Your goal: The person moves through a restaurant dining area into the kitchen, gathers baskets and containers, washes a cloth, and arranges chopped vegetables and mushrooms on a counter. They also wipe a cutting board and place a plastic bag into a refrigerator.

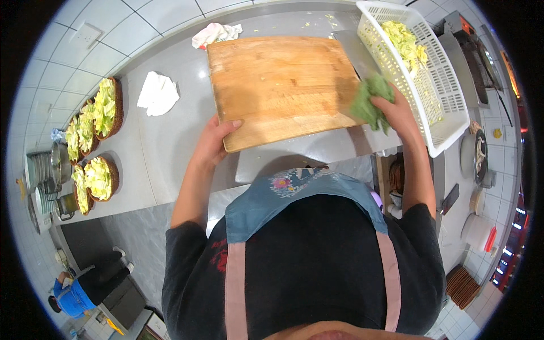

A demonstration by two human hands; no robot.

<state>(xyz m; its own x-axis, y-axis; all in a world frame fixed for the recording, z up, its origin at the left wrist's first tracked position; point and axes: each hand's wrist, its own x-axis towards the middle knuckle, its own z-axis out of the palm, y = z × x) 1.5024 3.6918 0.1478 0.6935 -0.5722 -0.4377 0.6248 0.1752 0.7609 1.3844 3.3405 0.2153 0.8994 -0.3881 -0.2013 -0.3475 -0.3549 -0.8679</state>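
A wooden cutting board (284, 80) is held tilted over the grey counter, with small light bits on its face. My left hand (219, 138) grips its near left corner, thumb on top and fingers underneath. At the board's right edge, my right hand (393, 106) is closed on a green cloth (372, 100), which covers part of that edge. Whether the right fingers also bear on the board cannot be told. Behind the board lies a crumpled pinkish-white cloth (216, 34). A white cloth (158, 93) rests on the counter to the left.
A white plastic basket (444, 89) with leafy greens (403, 42) stands close by my right arm. Wicker baskets (114, 178) of cut greens line the counter's left part, near stacked plates (39, 168). A phone (450, 199) lies at right. Another person (76, 297) is at far lower left.
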